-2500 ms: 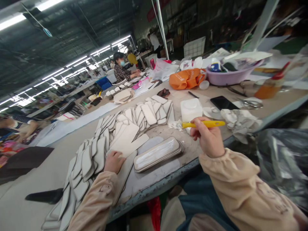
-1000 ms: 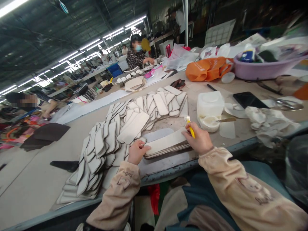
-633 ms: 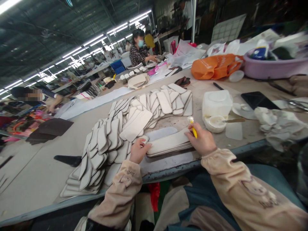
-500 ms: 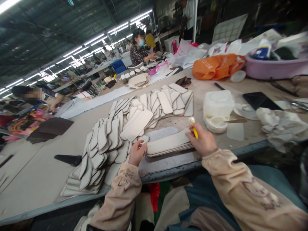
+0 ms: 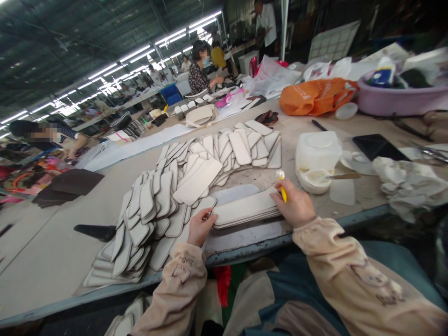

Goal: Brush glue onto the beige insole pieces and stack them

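My right hand [image 5: 296,206] is closed round a yellow-handled brush [image 5: 282,185], bristles up, and rests on the right end of a small stack of pale oblong pieces [image 5: 245,212] near the table's front edge. My left hand [image 5: 200,227] pinches the left end of that stack with its fingertips. Beside it to the left lie fanned rows of several similar pieces [image 5: 154,210]. More such pieces [image 5: 241,147] are spread farther back. A white glue tub [image 5: 317,149] and a small white bowl [image 5: 315,179] with a stick in it stand just right of the brush.
A crumpled white cloth [image 5: 406,184], a black phone [image 5: 376,147], scissors, an orange bag [image 5: 315,95] and a purple basin [image 5: 402,98] lie at the right. A dark piece [image 5: 93,231] lies at the left. Other people work at the far end and the left.
My right hand brought the brush from mid-air down onto the stack's right end. My left hand moved from the fanned pieces to the stack's left end. The view shifted slightly.
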A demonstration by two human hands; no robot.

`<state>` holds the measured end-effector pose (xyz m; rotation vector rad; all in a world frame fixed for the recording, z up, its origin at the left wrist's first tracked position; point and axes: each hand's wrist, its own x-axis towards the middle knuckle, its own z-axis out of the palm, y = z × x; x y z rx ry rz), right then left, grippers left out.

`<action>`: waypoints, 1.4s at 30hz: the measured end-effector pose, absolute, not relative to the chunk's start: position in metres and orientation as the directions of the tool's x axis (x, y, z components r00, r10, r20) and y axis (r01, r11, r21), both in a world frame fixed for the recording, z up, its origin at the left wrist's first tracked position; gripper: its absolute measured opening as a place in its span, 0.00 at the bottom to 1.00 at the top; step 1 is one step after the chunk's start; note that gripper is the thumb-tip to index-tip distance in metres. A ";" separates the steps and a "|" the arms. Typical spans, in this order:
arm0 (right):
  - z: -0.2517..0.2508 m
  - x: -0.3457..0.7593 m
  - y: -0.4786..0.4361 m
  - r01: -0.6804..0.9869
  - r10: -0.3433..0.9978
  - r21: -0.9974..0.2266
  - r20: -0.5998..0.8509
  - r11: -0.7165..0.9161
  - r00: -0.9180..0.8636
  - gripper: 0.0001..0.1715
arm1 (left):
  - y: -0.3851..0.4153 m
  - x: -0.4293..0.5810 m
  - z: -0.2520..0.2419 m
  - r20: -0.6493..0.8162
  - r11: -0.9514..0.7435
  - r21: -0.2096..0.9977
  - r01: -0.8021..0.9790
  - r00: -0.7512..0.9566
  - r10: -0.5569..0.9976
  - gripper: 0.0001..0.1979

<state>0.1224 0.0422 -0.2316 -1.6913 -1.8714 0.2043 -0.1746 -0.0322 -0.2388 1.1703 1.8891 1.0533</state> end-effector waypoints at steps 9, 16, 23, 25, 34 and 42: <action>-0.230 0.123 0.041 0.894 0.948 -0.417 0.317 0.162 -0.024 0.13 | -0.032 -0.174 -0.237 -0.131 0.285 0.871 0.399 -0.371 0.920 0.31; -0.228 0.123 0.041 0.888 0.958 -0.436 0.288 0.142 -0.012 0.13 | -0.032 -0.175 -0.236 -0.158 0.301 0.875 0.380 -0.364 0.918 0.34; -0.228 0.121 0.041 0.898 0.955 -0.415 0.297 0.145 -0.018 0.12 | -0.031 -0.173 -0.234 -0.162 0.306 0.873 0.381 -0.366 0.916 0.34; -0.226 0.122 0.040 0.901 0.954 -0.408 0.298 0.147 -0.021 0.12 | -0.031 -0.173 -0.233 -0.164 0.309 0.869 0.388 -0.363 0.917 0.34; -0.222 0.103 0.021 0.708 0.791 -0.421 0.517 0.567 -0.327 0.08 | -0.030 -0.174 -0.232 -0.181 0.319 0.869 0.379 -0.356 0.917 0.38; -0.245 0.080 0.009 0.641 0.767 -0.433 0.461 0.633 -0.446 0.11 | -0.028 -0.176 -0.231 -0.177 0.327 0.849 0.414 -0.361 0.916 0.37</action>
